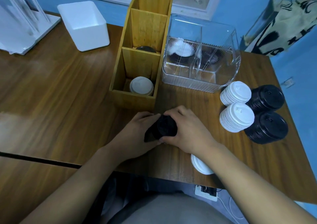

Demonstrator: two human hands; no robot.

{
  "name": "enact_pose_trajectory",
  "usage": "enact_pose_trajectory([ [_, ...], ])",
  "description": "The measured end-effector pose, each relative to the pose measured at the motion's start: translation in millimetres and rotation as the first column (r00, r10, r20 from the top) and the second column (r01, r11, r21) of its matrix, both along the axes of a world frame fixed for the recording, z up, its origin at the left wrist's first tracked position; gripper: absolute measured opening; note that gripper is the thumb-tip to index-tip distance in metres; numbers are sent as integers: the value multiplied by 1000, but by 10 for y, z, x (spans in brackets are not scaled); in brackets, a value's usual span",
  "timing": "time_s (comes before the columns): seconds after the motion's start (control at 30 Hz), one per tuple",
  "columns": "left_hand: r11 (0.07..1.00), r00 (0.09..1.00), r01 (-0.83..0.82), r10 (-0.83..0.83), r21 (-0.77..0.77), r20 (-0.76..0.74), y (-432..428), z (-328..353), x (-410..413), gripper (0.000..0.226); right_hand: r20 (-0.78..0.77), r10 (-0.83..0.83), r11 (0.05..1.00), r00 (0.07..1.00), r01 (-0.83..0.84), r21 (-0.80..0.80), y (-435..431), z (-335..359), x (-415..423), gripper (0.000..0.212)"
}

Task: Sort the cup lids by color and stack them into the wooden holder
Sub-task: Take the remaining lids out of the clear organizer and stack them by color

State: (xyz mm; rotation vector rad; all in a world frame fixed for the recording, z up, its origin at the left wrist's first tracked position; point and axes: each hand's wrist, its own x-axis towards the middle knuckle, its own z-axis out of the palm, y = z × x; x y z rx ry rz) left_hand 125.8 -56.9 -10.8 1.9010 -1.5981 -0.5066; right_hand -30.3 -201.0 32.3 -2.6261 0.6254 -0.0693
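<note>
Okay, I see left hand (137,129) and right hand (187,131) gripping black lids (167,126) just before the wooden holder (133,99); brown table (51,86) under it, blue wall (248,1) behind.

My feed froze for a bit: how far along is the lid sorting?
Done: white lids sit in the holder's near slot, black lids in the middle slot. In hand: the left hand and right hand grip a black stack before the holder. Left: two white stacks and two black stacks at the table's right, plus loose white lids by the right forearm.
</note>
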Motion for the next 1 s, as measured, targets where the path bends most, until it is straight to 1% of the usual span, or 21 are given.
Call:
enact_pose_trajectory([
  [0.13, 999, 1000, 24, -23, -32, 13, 5, 8, 40, 77, -45, -9, 1000, 999, 8, -21, 42, 30, 25, 77],
  [0.23, 999, 1000, -3, 3, -37, -6, 13, 15, 39, 75, -44, -42, 997, 998, 45, 60, 62, 39, 22, 79],
  [0.3, 999, 999, -28, 27, -28, -24, 31, -3, 39, 77, -47, -57, 995, 997, 60, 82, 71, 45, 35, 79],
  [0.53, 999, 998, 53, -53, 12, 31, 66, -33, 66, 78, -103, -35, 999, 994, 36, 9, 125, 43, 63, 76],
  [0.7, 995, 994, 98, -98, 19, 42, 87, -33, 120, 75, -151, -24, 1000, 988, 25, 7, 123, 73, 88, 76],
  [0.8, 997, 995, 82, -83, 12, 48, 81, -30, 133, 71, -141, -23, 1000, 990, 23, 3, 133, 46, 80, 76],
  [0.9, 998, 995, 54, -55, 17, 88, 46, 5, 75, 67, -120, -4, 1000, 993, 6, 18, 116, 18, 8, 82],
  [1.0, 1000, 994, 20, -22, 16, 111, -19, 41, 16, 69, -107, -21, 1000, 994, 21, -3, 70, 12, -43, 81],
])
